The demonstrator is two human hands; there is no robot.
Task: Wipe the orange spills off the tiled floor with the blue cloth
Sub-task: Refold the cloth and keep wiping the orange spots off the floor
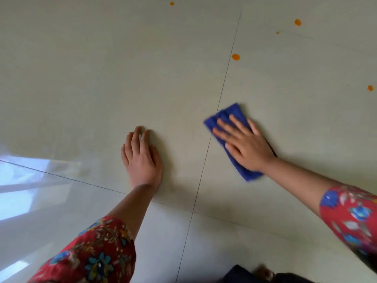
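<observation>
Fingers (pixel 225 127) of the right hand (pixel 244 146) lie straight and spread, pressing flat on the folded blue cloth (pixel 228 112). It sits on the tiled floor (pixel 102 78) just to the right of a grout line (pixel 221 94), and nothing curls round the cloth; it is only held down under the palm. The left hand (pixel 140 158) rests apart from it on the neighbouring tile, its fingers (pixel 135 139) straight and flat on the floor, holding nothing and seemingly propping the body. Round both hands the tiles show no orange. Farther ahead the job is plainly unfinished: one orange spot (pixel 235 57) lies beside the same grout line, nearest the cloth. A second spot (pixel 297 22) lies beyond with a tiny speck (pixel 277 32) near it, a fourth spot (pixel 370 88) sits at the right edge, and a fifth spot (pixel 172 3) at the far top. None touches the cloth. By my reckoning five marks are left to wipe, the one by the grout line being the natural next. Whether the cloth holds any orange cannot be told.
</observation>
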